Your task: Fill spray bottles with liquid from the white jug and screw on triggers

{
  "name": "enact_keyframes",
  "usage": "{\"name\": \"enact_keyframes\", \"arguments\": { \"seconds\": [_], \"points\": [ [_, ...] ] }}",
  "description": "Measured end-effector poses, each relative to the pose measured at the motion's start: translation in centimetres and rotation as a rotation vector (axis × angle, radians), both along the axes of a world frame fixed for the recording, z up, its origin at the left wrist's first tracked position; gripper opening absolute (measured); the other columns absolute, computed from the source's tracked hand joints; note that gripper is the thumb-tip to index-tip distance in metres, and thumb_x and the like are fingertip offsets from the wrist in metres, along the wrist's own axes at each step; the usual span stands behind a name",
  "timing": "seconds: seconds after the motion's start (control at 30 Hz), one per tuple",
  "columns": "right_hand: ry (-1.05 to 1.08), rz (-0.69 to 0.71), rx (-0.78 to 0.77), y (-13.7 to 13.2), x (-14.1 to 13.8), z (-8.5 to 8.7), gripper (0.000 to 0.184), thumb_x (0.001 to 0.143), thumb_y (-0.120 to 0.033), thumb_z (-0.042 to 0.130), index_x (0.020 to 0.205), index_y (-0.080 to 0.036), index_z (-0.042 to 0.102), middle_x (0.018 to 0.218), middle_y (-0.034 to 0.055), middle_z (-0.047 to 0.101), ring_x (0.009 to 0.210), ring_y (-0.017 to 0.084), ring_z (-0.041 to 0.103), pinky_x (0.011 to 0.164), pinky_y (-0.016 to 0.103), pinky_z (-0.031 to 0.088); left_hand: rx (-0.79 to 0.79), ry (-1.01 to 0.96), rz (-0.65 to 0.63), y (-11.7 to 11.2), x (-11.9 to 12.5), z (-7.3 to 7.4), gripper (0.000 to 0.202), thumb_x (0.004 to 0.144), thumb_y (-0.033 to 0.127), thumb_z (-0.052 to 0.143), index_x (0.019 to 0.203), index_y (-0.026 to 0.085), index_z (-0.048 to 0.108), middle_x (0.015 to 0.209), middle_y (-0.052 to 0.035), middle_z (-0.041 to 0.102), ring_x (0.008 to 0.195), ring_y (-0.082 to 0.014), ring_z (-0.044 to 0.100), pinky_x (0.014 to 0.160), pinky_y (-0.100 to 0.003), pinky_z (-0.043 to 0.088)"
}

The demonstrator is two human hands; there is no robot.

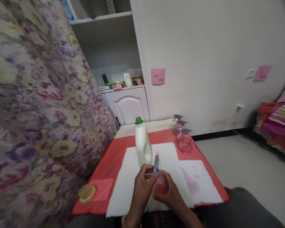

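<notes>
1. Table (124, 130), one, under a red cloth (120, 150); forearms hide part of its near edge.
2. White cloths (127, 180), two: the larger lies mid-table, the smaller (207, 179) beside it toward the near right corner.
3. White bottle (142, 144), one, upright between table centre and far edge, a green piece (138, 120) in its neck; the left hand hides part of its base.
4. Hands, two: the left hand (144, 183) has its fingers closed on the grey spray head (156, 164), the right hand (169, 191) is wrapped about the pink body.
5. Pink sheet (104, 188), one, near the near left corner.
6. Spray bottles (185, 145), three in a row by the right edge, toward the far right corner; the rear two are partly covered.
7. Held spray bottle (161, 186), one, over the larger cloth by the near edge; fingers mask much of it. Its head runs lengthwise toward the far edge; body tilt cannot be told.
8. Yellow-green disc (87, 193), overlapping the sheet; one piece or two is unclear.
9. Pink nozzle tip (157, 154), one, pointing toward the far edge.
</notes>
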State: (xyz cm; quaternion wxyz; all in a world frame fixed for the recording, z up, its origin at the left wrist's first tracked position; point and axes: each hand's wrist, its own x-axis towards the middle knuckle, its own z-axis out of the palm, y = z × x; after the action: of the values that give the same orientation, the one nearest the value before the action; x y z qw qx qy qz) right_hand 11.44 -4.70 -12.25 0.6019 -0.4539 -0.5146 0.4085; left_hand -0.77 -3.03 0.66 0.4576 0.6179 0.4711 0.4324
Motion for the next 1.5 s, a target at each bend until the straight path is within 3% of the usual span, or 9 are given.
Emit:
{"name": "enact_keyframes", "arguments": {
  "seconds": [0.17,0.27,0.37,0.47,0.63,0.87,1.17,1.4,1.5],
  "points": [
    [-0.079,-0.064,0.059,-0.4,0.4,1.1,0.081,0.058,-0.018,0.075,0.134,-0.024,0.046,0.129,0.0083,0.057,0.121,0.029,0.054,0.106,0.045,0.042,-0.056,-0.067,-0.039,0.1,-0.2,0.3,0.035,0.071,0.044,0.073,0.093,0.018,0.065,0.09,-0.0053,0.07,0.086,-0.0225,0.066,0.08,-0.034,0.051],
    [-0.13,-0.1,0.148,-0.8,1.3,3.4,0.058,0.074,-0.032,0.07,0.129,-0.024,0.054,0.127,0.0094,0.059,0.122,0.028,0.053,0.107,0.043,0.042,-0.013,-0.047,0.015,0.5,0.0,0.7,0.035,0.076,0.045,0.069,0.097,0.018,0.064,0.09,-0.0055,0.07,0.086,-0.0222,0.066,0.079,-0.034,0.052],
    [-0.144,-0.059,0.198,-0.8,1.6,6.0,0.04,0.084,-0.035,0.062,0.123,-0.025,0.059,0.123,0.0076,0.061,0.118,0.026,0.056,0.104,0.04,0.044,0.068,-0.015,0.063,1.4,0.2,1.0,0.039,0.081,0.046,0.062,0.109,0.018,0.062,0.107,-0.0097,0.07,0.098,-0.0247,0.065,0.085,-0.037,0.052],
    [-0.127,-0.017,0.22,-0.6,1.2,7.3,0.033,0.088,-0.036,0.058,0.118,-0.026,0.062,0.117,0.0067,0.064,0.113,0.025,0.059,0.099,0.038,0.047,0.054,-0.042,-0.08,2.5,0.4,0.9,0.047,0.083,0.044,0.061,0.122,0.019,0.059,0.127,-0.0129,0.064,0.118,-0.0282,0.058,0.096,-0.041,0.048],
    [-0.114,0.006,0.209,0.0,0.5,7.1,0.026,0.091,-0.035,0.053,0.114,-0.025,0.062,0.11,0.0049,0.065,0.107,0.023,0.06,0.095,0.034,0.047,-0.038,-0.086,-0.245,3.4,0.6,0.4,0.043,0.086,0.045,0.056,0.12,0.019,0.062,0.124,-0.0103,0.067,0.119,-0.0272,0.057,0.103,-0.041,0.042],
    [-0.136,0.034,0.158,0.3,0.8,7.0,0.021,0.09,-0.032,0.055,0.108,-0.024,0.062,0.103,0.0034,0.065,0.101,0.022,0.061,0.09,0.032,0.047,-0.016,-0.073,-0.261,3.0,0.9,0.3,0.039,0.088,0.045,0.053,0.116,0.02,0.063,0.117,-0.0066,0.068,0.112,-0.0251,0.059,0.096,-0.035,0.046],
    [-0.178,-0.098,0.114,0.4,0.2,6.7,0.009,0.083,-0.024,0.06,0.091,-0.022,0.061,0.09,0.0014,0.063,0.088,0.021,0.059,0.08,0.03,0.047,-0.045,-0.084,-0.279,2.8,0.9,-0.2,0.038,0.091,0.044,0.049,0.119,0.02,0.058,0.112,-0.0049,0.066,0.112,-0.0232,0.057,0.088,-0.03,0.047],
    [-0.178,-0.13,0.137,0.4,-0.3,6.3,0.009,0.083,-0.025,0.059,0.092,-0.022,0.06,0.089,0.0014,0.062,0.088,0.021,0.06,0.081,0.031,0.048,-0.012,-0.102,-0.274,2.8,0.8,-0.4,0.039,0.09,0.044,0.05,0.12,0.021,0.06,0.116,-0.0054,0.067,0.11,-0.0233,0.058,0.092,-0.032,0.046],
    [-0.159,-0.118,0.14,0.2,-0.3,5.4,0.017,0.084,-0.025,0.059,0.101,-0.023,0.061,0.098,0.0027,0.064,0.096,0.022,0.061,0.086,0.032,0.049,0.009,-0.095,-0.266,2.8,0.9,-0.5,0.041,0.09,0.045,0.05,0.121,0.02,0.06,0.116,-0.0056,0.068,0.107,-0.0227,0.06,0.092,-0.032,0.046]
  ]
}}
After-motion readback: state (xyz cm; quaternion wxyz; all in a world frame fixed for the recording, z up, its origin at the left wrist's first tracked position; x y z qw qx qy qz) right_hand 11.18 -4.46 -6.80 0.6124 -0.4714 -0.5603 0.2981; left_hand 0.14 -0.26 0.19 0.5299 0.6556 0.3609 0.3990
